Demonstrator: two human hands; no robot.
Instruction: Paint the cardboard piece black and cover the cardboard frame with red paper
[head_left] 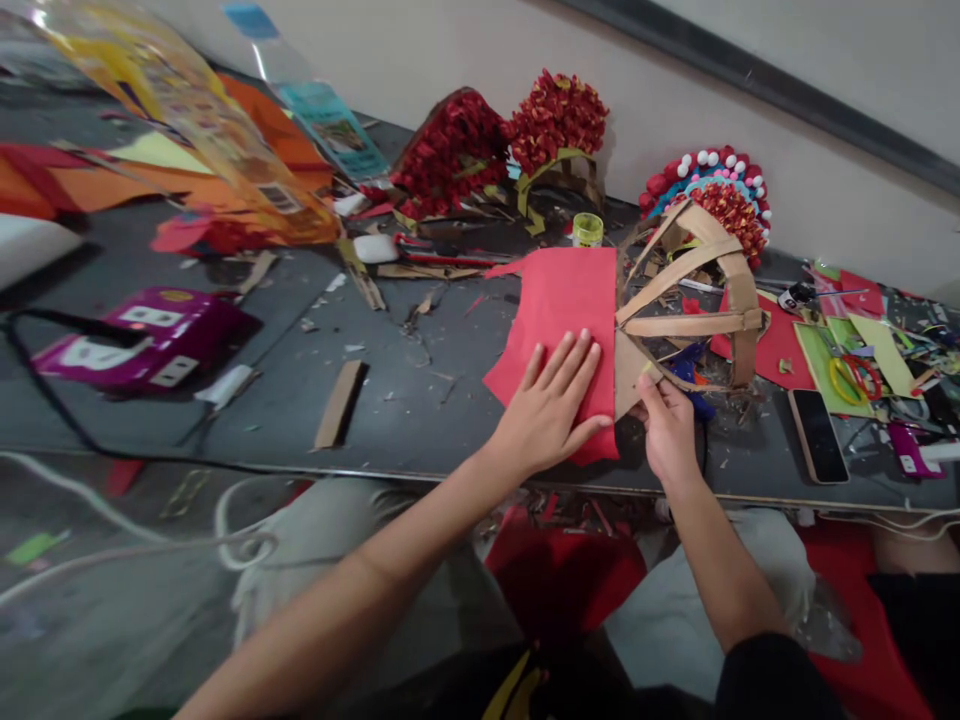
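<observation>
Under my left hand (pixel 553 405) lies a sheet of red paper (pixel 564 300); the fingers are stretched out and rest flat on it. My right hand (pixel 666 425) pinches the lower corner of a flat cardboard piece (pixel 628 375) between thumb and fingers. That piece lies against the red paper's right edge and joins a dome-like frame of bent cardboard strips (pixel 682 325). A small yellow-rimmed jar (pixel 587 230) stands just behind the paper. Whether the red paper is stuck to the cardboard I cannot tell.
Red-petalled headpieces (pixel 559 120) lean along the wall. A purple power strip (pixel 150 340) with a black cable sits left, below an orange drink bottle (pixel 225 130) and a blue-capped bottle (pixel 322 110). At right are a phone (pixel 817 435), scissors (pixel 851 380) and paper scraps.
</observation>
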